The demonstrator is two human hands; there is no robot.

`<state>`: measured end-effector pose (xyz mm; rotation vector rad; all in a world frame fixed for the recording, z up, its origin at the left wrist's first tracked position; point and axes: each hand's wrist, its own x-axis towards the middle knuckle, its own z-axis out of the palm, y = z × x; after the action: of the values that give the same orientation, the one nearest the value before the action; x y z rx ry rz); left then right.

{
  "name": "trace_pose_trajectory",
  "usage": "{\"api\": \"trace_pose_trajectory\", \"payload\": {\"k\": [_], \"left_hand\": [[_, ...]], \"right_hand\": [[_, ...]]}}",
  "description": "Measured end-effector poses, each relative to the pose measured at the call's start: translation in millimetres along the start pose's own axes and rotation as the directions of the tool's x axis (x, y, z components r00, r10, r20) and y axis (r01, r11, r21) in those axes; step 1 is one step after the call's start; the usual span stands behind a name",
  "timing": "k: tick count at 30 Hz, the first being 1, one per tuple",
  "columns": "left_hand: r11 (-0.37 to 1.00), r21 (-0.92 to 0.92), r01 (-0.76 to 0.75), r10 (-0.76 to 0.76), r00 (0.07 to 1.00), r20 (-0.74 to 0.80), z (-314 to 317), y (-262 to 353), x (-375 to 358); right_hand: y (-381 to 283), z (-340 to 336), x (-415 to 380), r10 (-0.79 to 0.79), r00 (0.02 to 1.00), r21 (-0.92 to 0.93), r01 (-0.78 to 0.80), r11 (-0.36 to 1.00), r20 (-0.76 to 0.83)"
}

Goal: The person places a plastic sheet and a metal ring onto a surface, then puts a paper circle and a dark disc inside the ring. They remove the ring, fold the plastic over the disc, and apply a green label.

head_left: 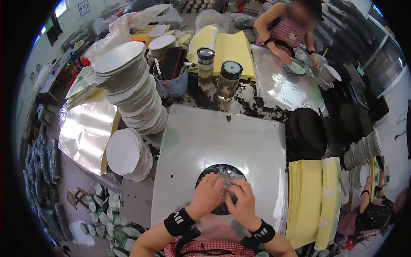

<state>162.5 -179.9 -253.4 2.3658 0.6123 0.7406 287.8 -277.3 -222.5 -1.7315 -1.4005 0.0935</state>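
A round black disc (221,209) lies on a pale sheet-covered work surface (188,141), low in the head view. Crinkled clear plastic film (231,173) covers part of its top. From the left, my left hand (208,192) reaches over the disc with bent fingers on the film. Facing it, my right hand (242,201) has its thumb and fingers curled onto the same film. The two hands nearly meet over the disc's middle. My fingers partly hide the film and the disc's face.
Tall stacks of white discs (124,147) stand at left. Behind the sheet are a bucket (175,83) of tools and two lidded jars (230,81). Yellow sheets (305,199) and black discs (306,132) lie at right. Co-workers (287,25) work at upper right and lower right.
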Motion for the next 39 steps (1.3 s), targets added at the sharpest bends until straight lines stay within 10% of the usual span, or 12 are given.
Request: {"api": "trace_pose_trajectory", "payload": {"k": [7,9,12,14,16,18,20,23,24,29,35,39], "left_hand": [[0.971,0.216,-0.100,0.033,0.956,0.292,-12.9,13.3,-7.2],[0.935,0.334,-0.119,0.000,0.942,0.336,-6.0,11.1,-10.7],[0.921,0.374,-0.108,-0.028,0.940,0.339,-9.5,13.3,-10.4],[0.922,0.369,-0.115,-0.018,0.941,0.339,-4.3,11.3,-11.4],[0.935,0.344,-0.080,-0.038,0.945,0.323,-4.7,11.8,-10.9],[0.951,0.300,-0.079,-0.030,0.939,0.342,-5.3,14.7,-11.7],[0.950,0.301,-0.082,-0.034,0.932,0.361,-6.1,16.6,-3.3],[0.945,0.313,-0.091,-0.040,0.921,0.388,-5.5,16.6,-6.4],[0.931,0.343,-0.123,-0.020,0.923,0.385,-3.7,15.1,-7.2],[0.929,0.354,-0.105,-0.065,0.897,0.437,-2.7,19.5,-3.0],[0.923,0.366,-0.119,-0.059,0.896,0.440,-4.5,22.7,-1.7],[0.915,0.386,-0.117,-0.078,0.888,0.453,-4.1,25.1,-0.6]], "right_hand": [[21.3,9.8,-9.2,0.152,0.975,-0.058,-0.145,0.988,0.163],[23.6,-26.4,-17.3,0.247,0.932,0.336,-0.329,0.882,0.265],[121.0,-128.3,-70.1,0.301,0.936,-0.183,-0.333,0.925,-0.183],[182.1,-229.3,-91.1,0.189,0.891,-0.690,-0.441,0.574,-0.412],[277.0,-341.6,-154.4,0.428,0.608,-0.564,-0.790,0.242,-0.668],[279.9,-406.4,-206.6,0.839,0.321,-0.872,-0.373,-0.315,-0.440],[263.4,-390.1,-197.4,0.773,0.413,-0.839,-0.474,-0.268,-0.481],[146.9,-268.7,-154.4,0.634,0.772,-0.849,-0.306,0.430,0.042],[147.8,-228.4,-177.2,0.721,0.657,-0.728,-0.380,0.571,0.222],[131.7,-216.9,-250.7,0.443,0.642,-0.454,-0.762,0.463,-0.626],[140.7,-298.1,-361.1,0.153,0.809,-0.796,-0.586,0.152,-0.567],[138.0,-315.1,-348.5,0.294,0.538,-0.431,-0.829,0.356,-0.790]]}}
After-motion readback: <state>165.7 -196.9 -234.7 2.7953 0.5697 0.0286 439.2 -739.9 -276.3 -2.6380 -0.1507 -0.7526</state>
